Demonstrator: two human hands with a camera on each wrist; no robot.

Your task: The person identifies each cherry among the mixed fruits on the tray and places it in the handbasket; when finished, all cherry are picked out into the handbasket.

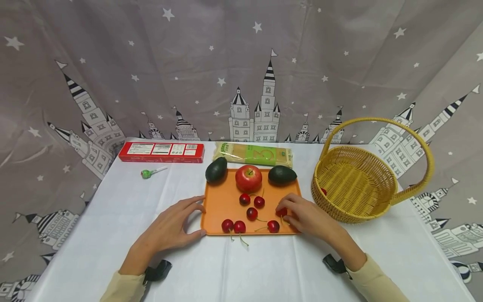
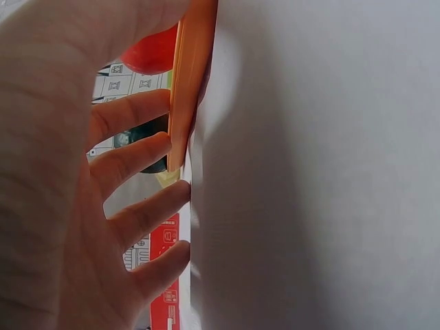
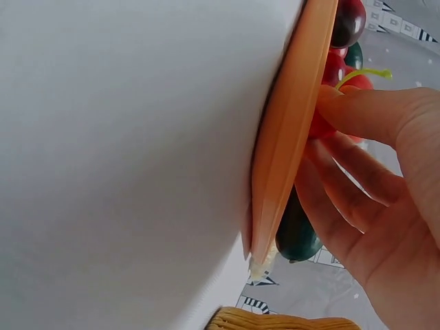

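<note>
An orange tray (image 1: 222,201) lies on the white table, bearing several cherries (image 1: 251,214), a red apple (image 1: 248,178) and two avocados, one at the left corner (image 1: 216,170) and one at the right (image 1: 281,175). At the tray's right side my right hand (image 1: 307,216) pinches a cherry (image 1: 281,212) between thumb and fingers; the right wrist view shows this cherry (image 3: 320,126) partly hidden by the thumb. My left hand (image 1: 170,226) touches the tray's left edge with thumb and fingertips, its fingers spread in the left wrist view.
Right of the tray stands a yellow wicker basket (image 1: 351,214) with a tall handle; a bit of red shows inside it. Behind the tray lies a green and clear packet (image 1: 260,154). A red box (image 1: 161,152) and a green lollipop (image 1: 147,173) lie at back left.
</note>
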